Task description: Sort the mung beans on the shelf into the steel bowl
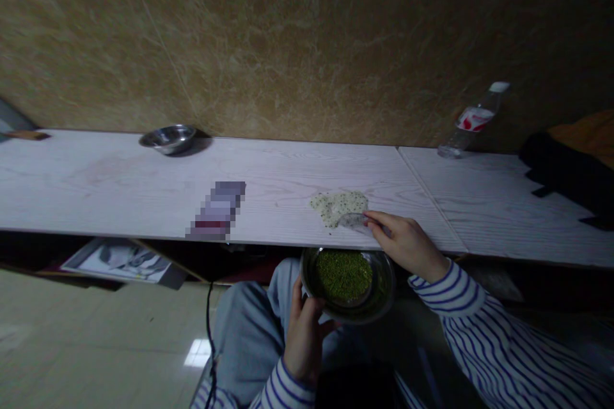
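Observation:
My left hand (307, 326) is closed on the rim of a metal bowl (387, 291), which it holds over my lap just below the table edge. Inside the bowl lie many small green beans (343, 275), likely mung beans. My right hand (410, 243) grips a shiny spoon (354, 222) by its handle; the spoon's material is hard to tell. Its bowl touches the near edge of a spread of white grains (338, 204), which look like rice with dark green specks among them, on the white table.
On the white wood-grain table (288, 166) stand a second metal bowl (169, 139) at the back left and a clear bottle (472, 121) at the right. A blurred-out flat object (218, 211) lies left of the grains. Dark cloth (570, 169) lies far right; a tiled wall (307, 51) closes the back.

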